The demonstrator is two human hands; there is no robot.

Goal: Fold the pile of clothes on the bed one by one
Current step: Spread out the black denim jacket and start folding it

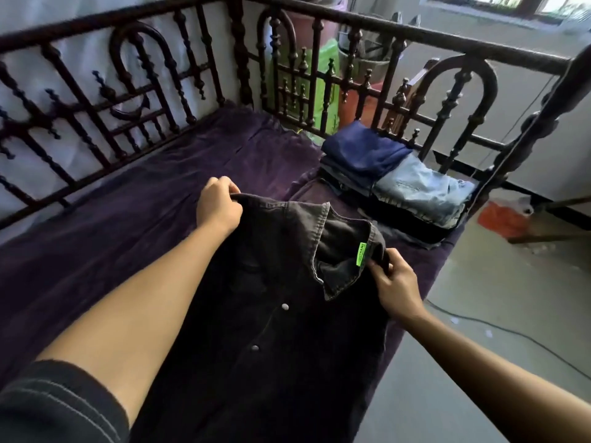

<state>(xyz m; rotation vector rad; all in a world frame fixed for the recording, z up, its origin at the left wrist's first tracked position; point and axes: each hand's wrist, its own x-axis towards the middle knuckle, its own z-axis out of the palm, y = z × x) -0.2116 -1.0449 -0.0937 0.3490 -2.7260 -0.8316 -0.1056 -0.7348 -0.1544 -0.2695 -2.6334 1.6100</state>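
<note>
Black denim jacket (281, 282) is lying front-up on the purple bed (128, 212); left hand (219, 204) is gripping its shoulder edge — right hand (396, 282) is pinching the collar; folded clothes (399, 177) are sitting stacked beyond.

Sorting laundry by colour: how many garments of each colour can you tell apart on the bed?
black jacket: 1
navy garment: 1
light blue denim: 1
Total: 3. The dark layers under the folded stack cannot be counted.
</note>
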